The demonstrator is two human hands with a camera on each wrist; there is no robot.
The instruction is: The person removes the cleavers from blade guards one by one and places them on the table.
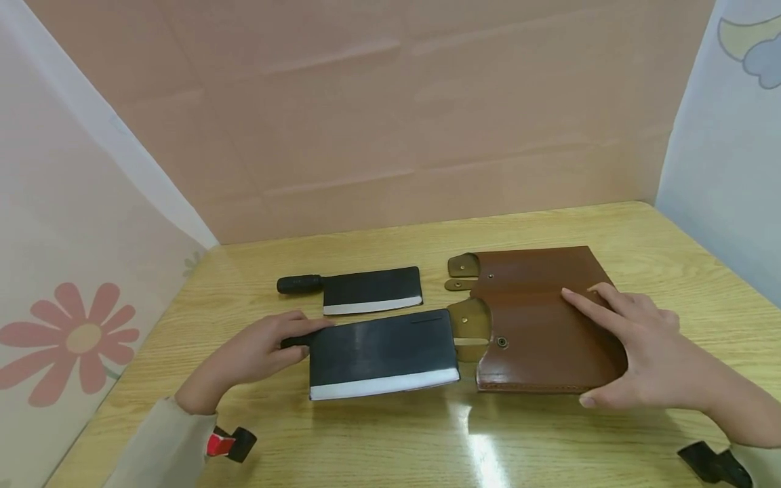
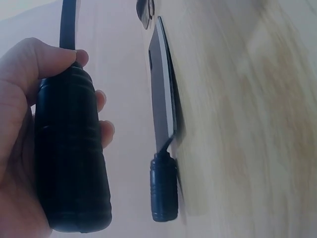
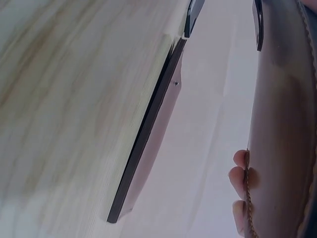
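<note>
The left hand (image 1: 259,352) curls round the black handle of the large black cleaver (image 1: 381,354), lying flat with its tip at the mouth of the near brown leather sheath (image 1: 543,346), probably lined up to enter. The right hand (image 1: 634,352) steadies that sheath, fingers spread on top, thumb at its near edge. A smaller black cleaver (image 1: 366,290) and second brown sheath (image 1: 531,268) lie farther back on the glossy wooden table (image 1: 390,440), between pink walls.
</note>
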